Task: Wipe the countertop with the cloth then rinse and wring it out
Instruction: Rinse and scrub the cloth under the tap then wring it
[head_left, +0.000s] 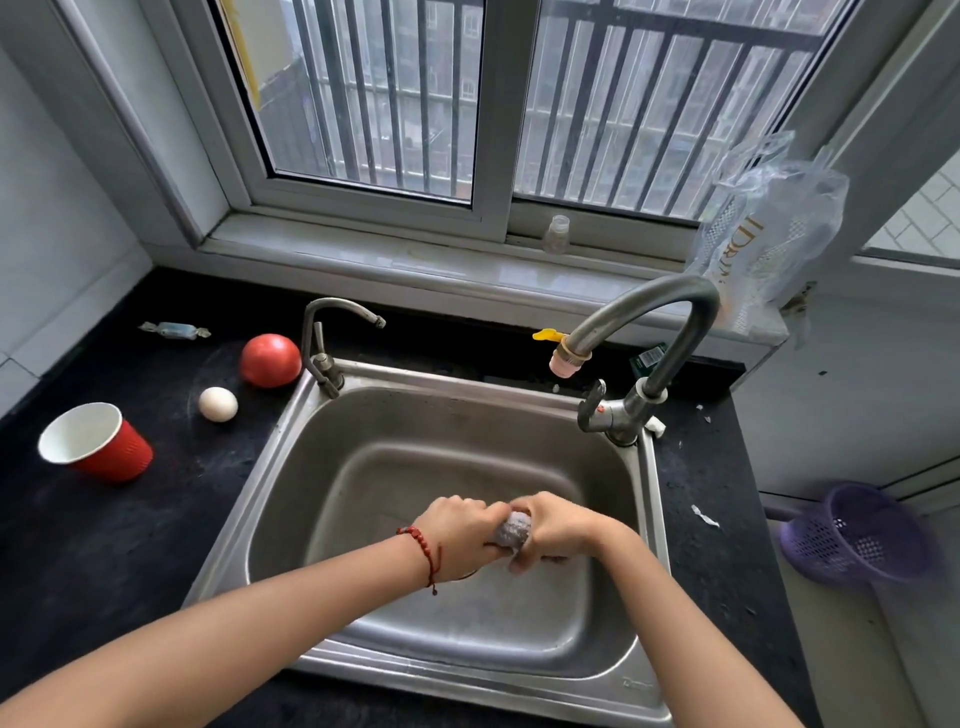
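Over the steel sink (291, 441), both hands clench a small grey cloth (515, 530) bunched into a tight wad. My left hand (457, 535), with a red bead bracelet at the wrist, grips its left end. My right hand (558, 530) grips its right end, knuckles touching the left hand. Only a small part of the cloth shows between the fists. The big curved tap (654, 332) stands at the sink's back right corner; no water stream is visible. The black countertop (93, 545) surrounds the sink.
On the left counter stand a red paper cup (98, 441), a white egg (218, 404), a tomato (270, 360) and a wrapped candy (175, 329). A small second tap (327, 343) stands at the sink's back left. A purple basket (857, 535) sits at right, a plastic bag (769, 234) on the sill.
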